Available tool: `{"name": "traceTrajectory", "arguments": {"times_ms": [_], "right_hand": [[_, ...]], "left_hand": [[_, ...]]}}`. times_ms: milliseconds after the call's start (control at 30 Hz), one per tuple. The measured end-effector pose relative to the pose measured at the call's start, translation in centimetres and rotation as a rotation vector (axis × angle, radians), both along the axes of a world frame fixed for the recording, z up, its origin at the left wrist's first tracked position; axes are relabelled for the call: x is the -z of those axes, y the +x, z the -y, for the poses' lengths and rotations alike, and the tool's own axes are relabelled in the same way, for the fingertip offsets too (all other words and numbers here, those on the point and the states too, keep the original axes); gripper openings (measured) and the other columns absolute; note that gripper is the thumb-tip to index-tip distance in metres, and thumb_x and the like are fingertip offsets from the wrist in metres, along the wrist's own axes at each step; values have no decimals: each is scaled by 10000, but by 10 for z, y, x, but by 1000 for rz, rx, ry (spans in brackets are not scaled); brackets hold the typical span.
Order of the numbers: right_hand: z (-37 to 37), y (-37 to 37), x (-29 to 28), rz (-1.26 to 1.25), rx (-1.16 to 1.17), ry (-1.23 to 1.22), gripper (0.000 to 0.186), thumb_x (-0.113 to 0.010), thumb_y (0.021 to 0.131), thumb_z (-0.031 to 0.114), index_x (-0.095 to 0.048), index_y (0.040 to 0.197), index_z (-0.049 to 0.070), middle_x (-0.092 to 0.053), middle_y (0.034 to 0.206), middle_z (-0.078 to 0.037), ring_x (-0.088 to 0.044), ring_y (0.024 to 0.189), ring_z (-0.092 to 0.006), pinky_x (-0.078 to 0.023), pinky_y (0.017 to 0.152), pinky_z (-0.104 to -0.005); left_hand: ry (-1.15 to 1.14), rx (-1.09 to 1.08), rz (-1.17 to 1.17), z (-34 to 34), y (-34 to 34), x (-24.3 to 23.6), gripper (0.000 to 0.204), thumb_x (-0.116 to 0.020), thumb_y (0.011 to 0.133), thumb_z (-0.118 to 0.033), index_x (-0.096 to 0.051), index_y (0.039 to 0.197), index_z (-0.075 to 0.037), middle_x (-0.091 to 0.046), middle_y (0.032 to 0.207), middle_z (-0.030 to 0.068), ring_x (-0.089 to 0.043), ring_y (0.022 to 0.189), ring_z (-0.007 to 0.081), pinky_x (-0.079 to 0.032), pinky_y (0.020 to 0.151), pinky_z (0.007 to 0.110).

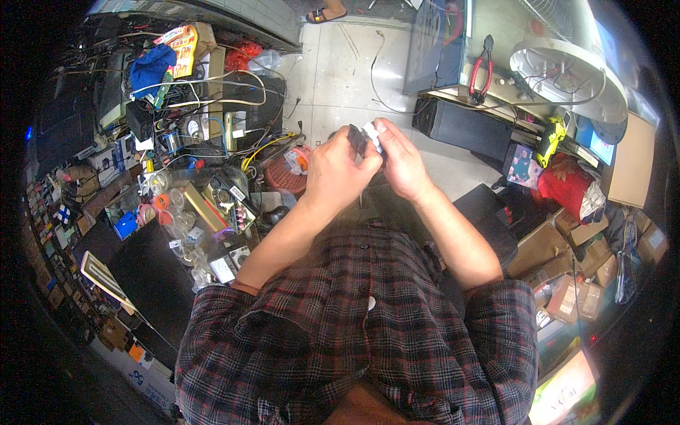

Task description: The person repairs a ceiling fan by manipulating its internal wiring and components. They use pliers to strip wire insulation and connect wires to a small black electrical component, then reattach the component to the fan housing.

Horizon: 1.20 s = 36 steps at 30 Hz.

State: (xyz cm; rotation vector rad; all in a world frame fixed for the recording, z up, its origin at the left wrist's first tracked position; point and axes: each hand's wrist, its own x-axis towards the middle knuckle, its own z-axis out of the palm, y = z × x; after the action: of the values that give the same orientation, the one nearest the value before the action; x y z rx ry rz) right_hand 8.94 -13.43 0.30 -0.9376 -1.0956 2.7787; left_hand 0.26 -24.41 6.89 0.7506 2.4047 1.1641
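Observation:
My left hand (334, 170) and my right hand (405, 161) meet in front of my chest, both with bent, closed fingers. Between the right thumb and fingers sits a small white piece (372, 134); its exact kind is too small to tell. The left fingers pinch a small dark piece (359, 144) right against the white one, partly covered by the fingertips. Whether the two pieces are joined I cannot tell. Beyond the hands, a thin pale cable (375, 79) runs over the tiled floor.
Cluttered shelves and cables line the left, with a reddish basket (289, 172) and a blue cloth (150, 71). On the right bench lie red-handled pliers (482, 74) beside a round white housing (528, 60). Cardboard boxes (567, 297) stack lower right. A person's sandalled foot (327, 14) shows at the top.

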Motion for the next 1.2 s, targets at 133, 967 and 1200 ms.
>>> {"name": "traceTrajectory", "arguments": {"times_ms": [133, 967, 1200], "right_hand": [[0, -3, -7, 14, -3, 4, 451, -513, 1062, 401, -570, 1289, 16, -626, 1058, -22, -559, 948, -104, -465, 850, -259], [0, -4, -8, -20, -46, 354, 431, -434, 1085, 441, -575, 1070, 34, -573, 920, -17, -499, 858, -109, -451, 792, -277], [0, 0, -1, -37, -75, 409, 401, -429, 1092, 400, -565, 1029, 28, -555, 872, -18, -485, 813, -106, -444, 746, -289]], "left_hand": [[-26, -9, -6, 0, 0, 1, 197, -713, 827, -146, -582, 817, 1, -620, 649, 145, -637, 544, 263, -498, 533, 379], [-93, 58, -35, -1, -7, 3, 273, -711, 837, -233, -601, 847, 17, -648, 684, 212, -668, 634, 396, -533, 592, 463], [-166, 92, -5, -2, -7, -1, 327, -698, 837, -265, -607, 889, 44, -665, 721, 258, -681, 676, 438, -555, 624, 491]]}}
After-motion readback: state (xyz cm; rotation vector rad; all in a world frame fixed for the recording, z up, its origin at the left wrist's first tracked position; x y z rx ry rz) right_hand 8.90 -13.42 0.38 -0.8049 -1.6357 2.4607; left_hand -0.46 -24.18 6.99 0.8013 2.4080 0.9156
